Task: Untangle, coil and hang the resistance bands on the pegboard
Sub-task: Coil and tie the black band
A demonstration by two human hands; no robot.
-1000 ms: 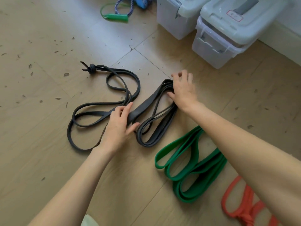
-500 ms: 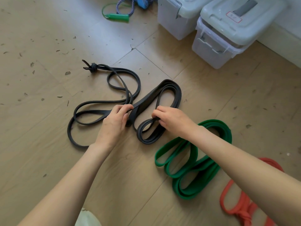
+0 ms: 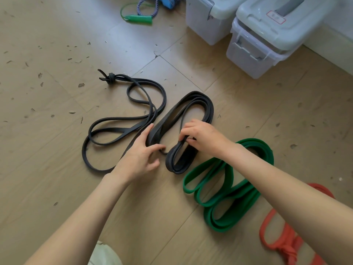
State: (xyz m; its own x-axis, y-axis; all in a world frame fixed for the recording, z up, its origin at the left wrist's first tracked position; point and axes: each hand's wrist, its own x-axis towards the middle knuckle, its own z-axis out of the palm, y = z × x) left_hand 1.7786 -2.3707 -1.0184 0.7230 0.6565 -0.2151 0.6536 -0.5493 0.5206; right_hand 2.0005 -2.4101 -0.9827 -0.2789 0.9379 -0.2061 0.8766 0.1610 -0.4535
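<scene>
A wide black resistance band (image 3: pixel 200 101) lies folded in an S-shape on the wooden floor. My left hand (image 3: pixel 142 157) grips its left fold between thumb and fingers. My right hand (image 3: pixel 202 136) pinches a strand of the lower loop of that band. Left of it, a thin black band (image 3: pixel 122 129) lies in loose loops, with a knot (image 3: pixel 111 76) at its far end. A green band (image 3: pixel 229 190) lies folded to the right, partly under my right forearm. An orange band (image 3: pixel 282 243) with a knot sits at the lower right. No pegboard is in view.
Two lidded grey plastic storage boxes (image 3: pixel 267 41) stand at the top right near a white wall base. A green handle (image 3: pixel 141 18) with a cord and a blue-white rope (image 3: pixel 147 4) lie at the top. The floor carries scattered small debris.
My right hand came back from the wide black band's far bend to its lower loop and now pinches a strand. My left hand has curled round the left fold.
</scene>
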